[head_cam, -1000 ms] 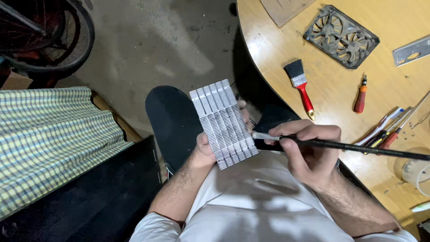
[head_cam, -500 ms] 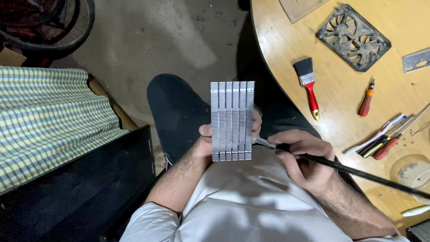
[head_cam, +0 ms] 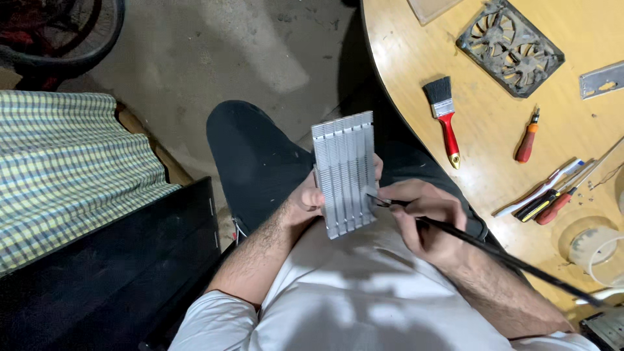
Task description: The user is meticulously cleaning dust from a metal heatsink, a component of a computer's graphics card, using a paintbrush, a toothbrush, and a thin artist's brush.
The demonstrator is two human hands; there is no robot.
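Seated person viewed from above, both hands [head_cam: 305,201] [head_cam: 426,218] raised over the lap. Floor [head_cam: 195,58], bare concrete, beyond the knees. Table [head_cam: 481,149], round and wooden, to the right of the right hand. Checked cloth [head_cam: 71,169] and a dark panel [head_cam: 110,273], well to the left of the left hand. Heatsink [head_cam: 344,172], a grey finned metal block, held upright between the hands: the left hand is closed around its left edge and back, fingertips showing past its right edge. The right hand is closed in a pen-like pinch on a thin black brush [head_cam: 494,253], whose tip touches the heatsink's right side low down and whose handle runs back past the right forearm. On the table, right of the right hand: fan frame [head_cam: 510,45], dark, with two fans, at the far edge; paintbrush [head_cam: 445,120], red-handled, nearest the heatsink; screwdriver [head_cam: 526,140], small and orange; a cluster of tools [head_cam: 552,195]; tape roll [head_cam: 595,250], clear, just beside the brush handle.
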